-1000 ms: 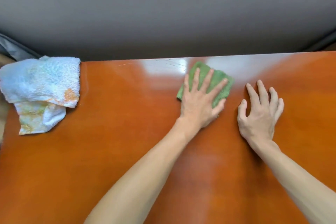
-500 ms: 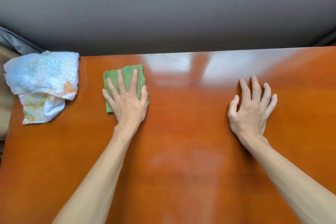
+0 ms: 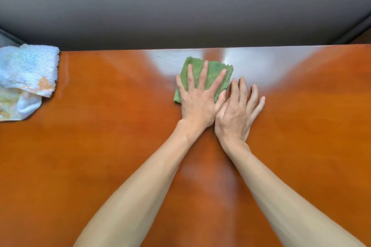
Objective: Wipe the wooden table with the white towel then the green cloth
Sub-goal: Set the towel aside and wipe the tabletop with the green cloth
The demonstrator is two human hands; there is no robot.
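Left fingers (image 3: pixel 202 75) spread flat and pressed down on the green cloth (image 3: pixel 208 70), palm open, nothing pinched or gripped, only held by downward pressure. Left hand (image 3: pixel 197 104) covering the near half of the cloth, thumb side touching the right hand (image 3: pixel 235 114). Right fingers (image 3: pixel 243 92) also splayed flat, resting bare on the wooden table (image 3: pixel 100 146) just beside the cloth's right edge, holding nothing.

Green cloth folded into a rough rectangle near the far edge of the table, a little right of centre, partly over a pale glare patch. Long axis running from the near-left corner up toward the far-right, slightly tilted clockwise from straight ahead; far corners pointing toward the wall side.

White towel (image 3: pixel 26 78) bunched at the far left corner, well apart from both hands, partly hanging past the table edge, apparently finished with. Judged stage: second pass, with the cloth.

Possible trouble: with only flat pressure and no grip, cloth likely to bunch or slip out from under the palm on a quick stroke. Right hand so close as to block a sweep rightward. Cloth near the far edge, so a push forward could send it off. Towel overhang could slide off if bumped.
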